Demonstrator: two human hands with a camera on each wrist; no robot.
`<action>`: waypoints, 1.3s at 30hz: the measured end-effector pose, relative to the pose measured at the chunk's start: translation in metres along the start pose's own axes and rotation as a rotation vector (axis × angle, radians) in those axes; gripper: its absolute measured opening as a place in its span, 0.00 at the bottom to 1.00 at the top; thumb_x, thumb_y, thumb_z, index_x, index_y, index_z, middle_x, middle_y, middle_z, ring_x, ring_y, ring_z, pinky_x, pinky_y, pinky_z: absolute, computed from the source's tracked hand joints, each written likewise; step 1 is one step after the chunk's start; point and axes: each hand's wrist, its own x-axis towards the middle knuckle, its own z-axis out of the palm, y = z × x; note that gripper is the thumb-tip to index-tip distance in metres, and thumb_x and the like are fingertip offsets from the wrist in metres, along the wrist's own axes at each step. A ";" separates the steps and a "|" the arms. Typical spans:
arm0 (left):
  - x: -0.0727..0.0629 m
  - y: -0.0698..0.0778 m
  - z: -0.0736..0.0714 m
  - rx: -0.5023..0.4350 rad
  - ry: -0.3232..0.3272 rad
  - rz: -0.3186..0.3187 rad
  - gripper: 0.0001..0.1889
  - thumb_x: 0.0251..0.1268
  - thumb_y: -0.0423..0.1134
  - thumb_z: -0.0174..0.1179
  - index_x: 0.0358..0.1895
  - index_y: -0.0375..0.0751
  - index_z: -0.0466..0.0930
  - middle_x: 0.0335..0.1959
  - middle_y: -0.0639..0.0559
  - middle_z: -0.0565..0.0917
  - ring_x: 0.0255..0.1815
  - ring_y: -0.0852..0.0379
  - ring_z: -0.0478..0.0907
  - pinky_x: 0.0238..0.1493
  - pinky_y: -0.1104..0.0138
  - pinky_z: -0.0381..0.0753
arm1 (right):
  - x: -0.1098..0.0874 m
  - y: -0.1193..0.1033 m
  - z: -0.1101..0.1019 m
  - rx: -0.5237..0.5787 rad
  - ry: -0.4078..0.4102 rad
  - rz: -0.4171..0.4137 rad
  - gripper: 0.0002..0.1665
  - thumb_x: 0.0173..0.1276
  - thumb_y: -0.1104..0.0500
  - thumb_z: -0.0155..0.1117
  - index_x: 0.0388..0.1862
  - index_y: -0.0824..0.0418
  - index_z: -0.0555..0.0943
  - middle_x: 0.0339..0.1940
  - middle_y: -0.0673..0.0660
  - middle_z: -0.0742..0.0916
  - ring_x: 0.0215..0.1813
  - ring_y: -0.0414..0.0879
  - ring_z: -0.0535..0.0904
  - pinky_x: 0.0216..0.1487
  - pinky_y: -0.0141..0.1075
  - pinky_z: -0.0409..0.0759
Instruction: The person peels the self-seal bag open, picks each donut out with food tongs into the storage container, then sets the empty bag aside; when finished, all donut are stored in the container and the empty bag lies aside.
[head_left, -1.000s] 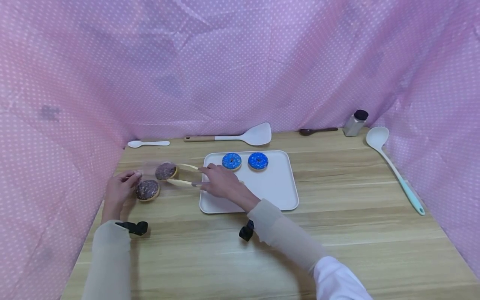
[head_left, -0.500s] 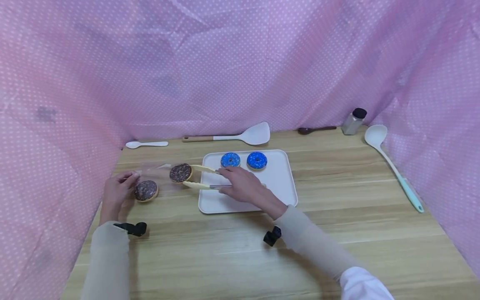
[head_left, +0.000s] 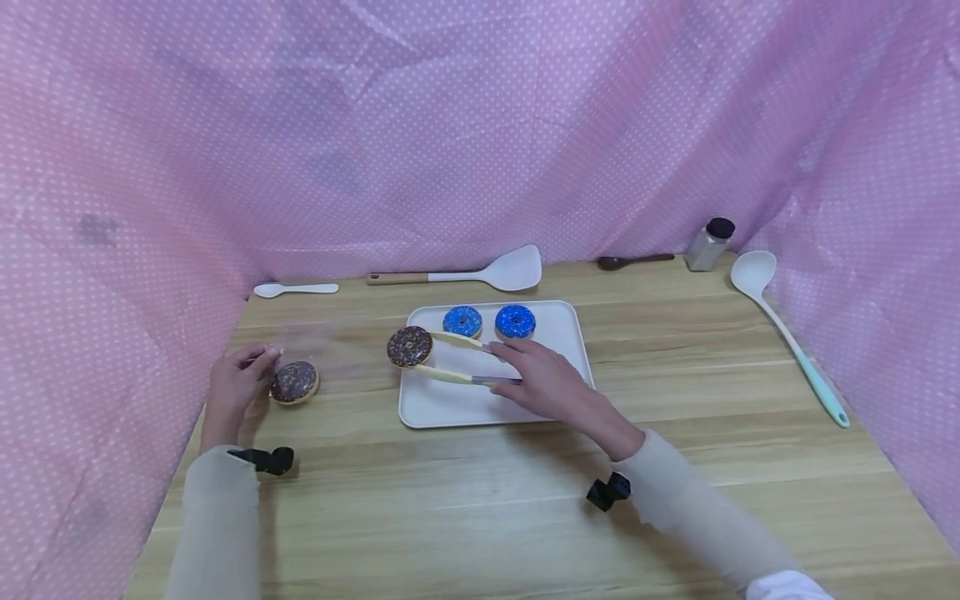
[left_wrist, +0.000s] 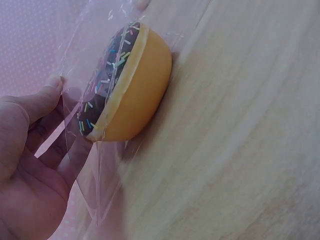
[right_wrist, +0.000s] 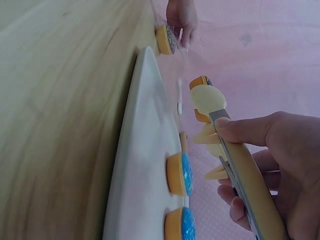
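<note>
My right hand point(head_left: 551, 382) holds tongs point(head_left: 450, 376) with cream-coloured tips. Between those tips is a chocolate doughnut point(head_left: 409, 347) with sprinkles, held up over the left edge of the white tray point(head_left: 450, 410). Two blue doughnuts point(head_left: 462, 322) sit along the tray's far side. At the left, my left hand point(head_left: 234, 385) pinches the edge of a clear plastic bag point(left_wrist: 87, 175) between thumb and fingers. Behind that film, in the left wrist view, a second chocolate doughnut point(left_wrist: 135, 85) rests on the table, close to my fingertips.
Along the back lie a small white spoon point(head_left: 296, 288), a white spatula point(head_left: 510, 269) with a wooden handle and a dark spoon point(head_left: 636, 261). A black-capped jar point(head_left: 707, 247) and a ladle point(head_left: 797, 342) stand and lie at the right. Pink dotted cloth point(head_left: 480, 125) surrounds the table.
My right hand has moved right with the tongs, carrying the chocolate doughnut out of the clear bag to the tray's left edge. My left hand has kept its place on the bag.
</note>
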 end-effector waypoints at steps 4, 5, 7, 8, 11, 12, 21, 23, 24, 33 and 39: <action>-0.001 -0.001 0.000 0.005 0.006 0.014 0.23 0.69 0.50 0.55 0.55 0.33 0.75 0.31 0.72 0.76 0.35 0.77 0.75 0.40 0.84 0.77 | -0.011 0.011 0.000 -0.001 0.003 0.007 0.35 0.62 0.45 0.68 0.66 0.52 0.72 0.66 0.55 0.77 0.64 0.51 0.74 0.61 0.48 0.76; -0.002 -0.001 0.000 0.005 0.006 0.019 0.23 0.69 0.50 0.55 0.54 0.33 0.75 0.31 0.72 0.76 0.35 0.77 0.75 0.40 0.84 0.77 | -0.014 0.013 0.000 -0.006 0.005 0.009 0.35 0.62 0.45 0.68 0.66 0.52 0.72 0.65 0.55 0.77 0.63 0.51 0.75 0.60 0.48 0.76; -0.002 -0.001 -0.001 0.001 0.004 0.029 0.21 0.69 0.49 0.55 0.53 0.33 0.75 0.30 0.73 0.76 0.34 0.78 0.75 0.40 0.84 0.77 | -0.019 0.018 0.001 -0.017 0.010 0.013 0.35 0.62 0.45 0.68 0.66 0.52 0.72 0.62 0.56 0.79 0.60 0.51 0.76 0.59 0.47 0.77; -0.003 -0.001 -0.001 -0.008 0.000 0.029 0.21 0.69 0.49 0.55 0.53 0.33 0.75 0.31 0.73 0.76 0.34 0.78 0.75 0.40 0.84 0.77 | -0.022 0.020 0.001 -0.021 0.011 0.015 0.34 0.62 0.45 0.68 0.66 0.52 0.72 0.61 0.56 0.80 0.59 0.50 0.77 0.58 0.47 0.77; -0.004 0.000 -0.001 -0.012 -0.006 0.026 0.22 0.69 0.49 0.55 0.54 0.33 0.75 0.32 0.72 0.76 0.35 0.78 0.75 0.41 0.84 0.77 | -0.030 0.026 0.002 -0.018 0.010 0.024 0.34 0.62 0.46 0.68 0.66 0.53 0.73 0.59 0.56 0.80 0.57 0.50 0.77 0.57 0.47 0.78; -0.004 0.000 -0.001 -0.012 -0.007 0.023 0.22 0.69 0.49 0.55 0.54 0.32 0.74 0.32 0.72 0.76 0.35 0.78 0.75 0.41 0.84 0.77 | -0.032 0.028 0.003 -0.011 0.007 0.030 0.34 0.62 0.46 0.68 0.66 0.53 0.73 0.59 0.56 0.80 0.57 0.50 0.77 0.57 0.47 0.78; -0.004 0.000 0.000 0.015 0.000 0.026 0.26 0.69 0.50 0.55 0.57 0.30 0.73 0.31 0.72 0.75 0.34 0.79 0.74 0.40 0.84 0.77 | -0.043 0.037 0.009 -0.022 -0.008 0.049 0.35 0.62 0.44 0.67 0.66 0.54 0.72 0.57 0.56 0.81 0.54 0.49 0.78 0.53 0.47 0.79; -0.004 0.001 0.000 0.028 0.008 0.045 0.26 0.69 0.50 0.55 0.56 0.29 0.74 0.29 0.74 0.76 0.32 0.79 0.74 0.38 0.84 0.77 | -0.044 0.037 0.010 -0.024 -0.003 0.046 0.36 0.61 0.45 0.68 0.66 0.54 0.72 0.57 0.56 0.81 0.53 0.49 0.78 0.53 0.47 0.79; -0.004 0.001 0.000 0.034 0.011 0.053 0.26 0.69 0.50 0.55 0.56 0.29 0.74 0.28 0.75 0.76 0.32 0.79 0.74 0.38 0.84 0.77 | -0.045 0.037 0.010 -0.023 -0.001 0.046 0.36 0.61 0.45 0.69 0.66 0.54 0.72 0.57 0.56 0.81 0.53 0.49 0.78 0.53 0.47 0.79; -0.003 0.002 0.003 0.034 -0.003 0.001 0.29 0.69 0.53 0.54 0.60 0.31 0.72 0.34 0.70 0.75 0.36 0.77 0.73 0.40 0.84 0.77 | -0.048 0.037 0.008 -0.016 -0.006 0.085 0.41 0.58 0.44 0.71 0.68 0.56 0.70 0.58 0.57 0.80 0.57 0.51 0.76 0.58 0.49 0.77; -0.002 0.001 0.002 -0.002 -0.009 0.017 0.28 0.69 0.51 0.54 0.60 0.30 0.71 0.32 0.72 0.76 0.36 0.77 0.75 0.42 0.83 0.77 | -0.047 0.032 0.003 0.019 0.011 0.111 0.47 0.56 0.39 0.71 0.69 0.58 0.67 0.59 0.59 0.79 0.56 0.51 0.76 0.56 0.48 0.78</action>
